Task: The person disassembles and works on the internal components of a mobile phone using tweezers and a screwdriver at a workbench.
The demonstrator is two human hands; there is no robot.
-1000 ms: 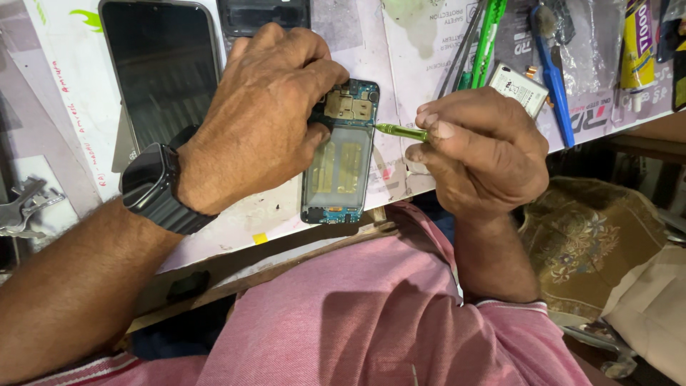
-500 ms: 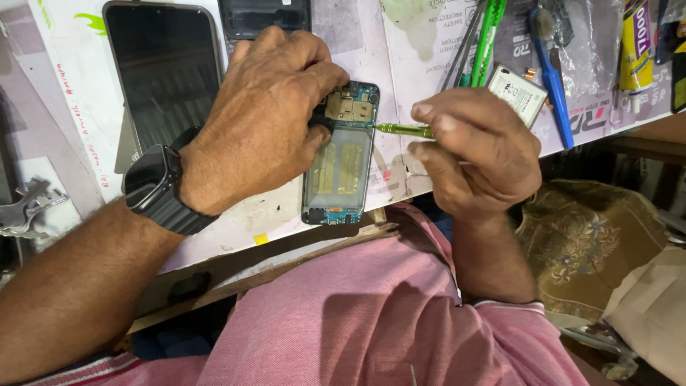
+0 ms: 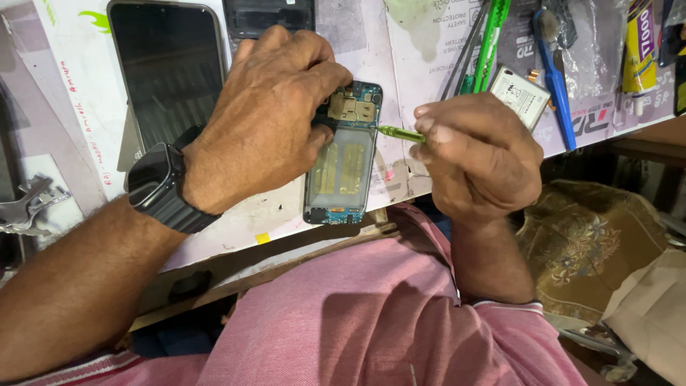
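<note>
While the white paper-covered workbench fills our view, our left hand grips the opened blue phone frame with bare circuit board at centre. Our right hand, at three o'clock of it, pinches a thin green-tipped tool. Since a moment ago the tip has edged slightly closer to the board; we judge the probing continues.

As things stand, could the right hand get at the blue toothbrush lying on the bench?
Probably yes: the right hand sits just below-left of the blue toothbrush with nothing between, but it grips a green tool against the opened phone.
</note>
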